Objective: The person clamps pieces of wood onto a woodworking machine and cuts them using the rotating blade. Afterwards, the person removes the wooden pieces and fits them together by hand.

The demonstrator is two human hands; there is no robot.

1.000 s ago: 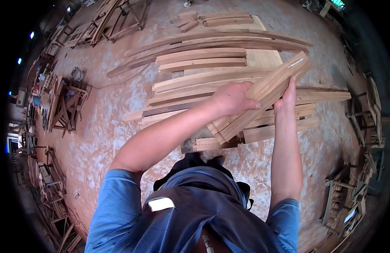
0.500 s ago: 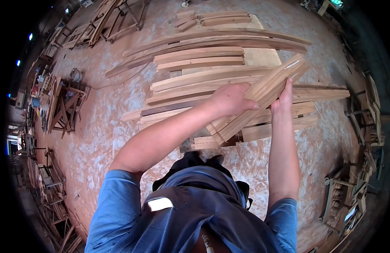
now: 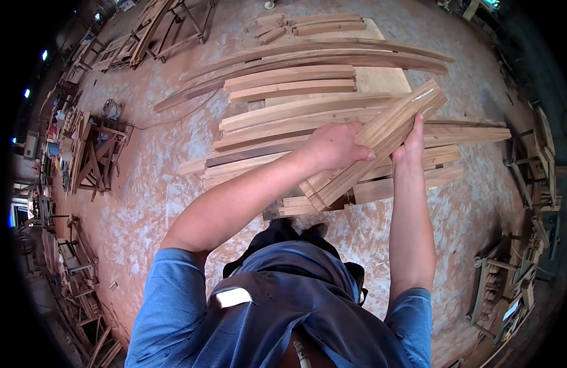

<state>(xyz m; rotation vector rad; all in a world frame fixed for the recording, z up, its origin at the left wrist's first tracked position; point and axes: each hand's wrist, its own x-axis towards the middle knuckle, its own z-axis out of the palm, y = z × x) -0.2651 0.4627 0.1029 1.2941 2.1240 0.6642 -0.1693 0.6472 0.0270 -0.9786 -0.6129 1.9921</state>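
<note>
Two or more wooden boards [image 3: 381, 138], pressed side by side, are held at a slant above the laid-out timber. My left hand [image 3: 337, 146] is closed on their left side, thumb across the top face. My right hand [image 3: 410, 142] grips their right edge nearer the upper end, its fingers partly hidden beneath. A pale glossy streak shows near that end. Below lie several long strips [image 3: 277, 116] in rows, some crossing under the held boards.
Shorter pieces [image 3: 329, 28] lie at the far end on a pale sheet [image 3: 381, 80]. A wooden rack [image 3: 99, 153] stands left, another frame [image 3: 495, 270] at lower right. A thin cable [image 3: 167, 122] runs over the floor [image 3: 154, 159].
The held boards have tilted slightly, and their upper end sits a little further left than at first. Both hands keep their grip.
</note>
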